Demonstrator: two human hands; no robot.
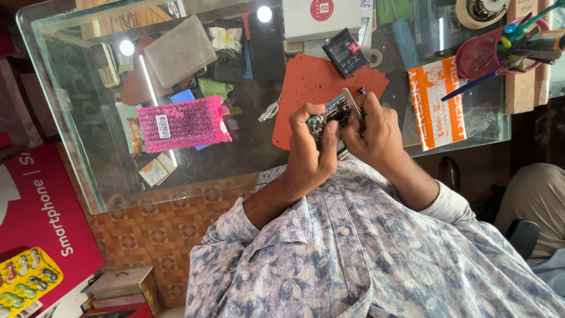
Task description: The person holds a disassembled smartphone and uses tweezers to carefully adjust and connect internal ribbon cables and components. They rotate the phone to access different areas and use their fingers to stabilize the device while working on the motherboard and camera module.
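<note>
Phone (pixel 331 113), opened with its insides showing, sits at the centre of the head view, lifted off the glass table (pixel 76 118) and held close over the person's chest, seemingly so the small parts are near the eye. The left hand (pixel 312 154) is wrapped round its lower end, thumb pressed up the face, giving a steady clamp. The right hand (pixel 371 132) closes on the phone's other edge at about 2 o'clock from the left hand, fingers pinched where a thin metal piece, possibly a tool or a frame edge, sticks up; which it is I cannot tell. The two hands meet on the phone, touching.

Just beyond them, at 12 o'clock, an orange mat (pixel 306 88) dotted with tiny specks that may be screws lies on the glass, placed to catch small parts. A black battery (pixel 346 52) rests at the mat's far edge. At 9 o'clock lies a pink bubble-wrap pouch (pixel 183 123). At 2 o'clock a pink basket (pixel 488 54) keeps tools upright within reach, beside an orange printed packet (pixel 436 101).
</note>
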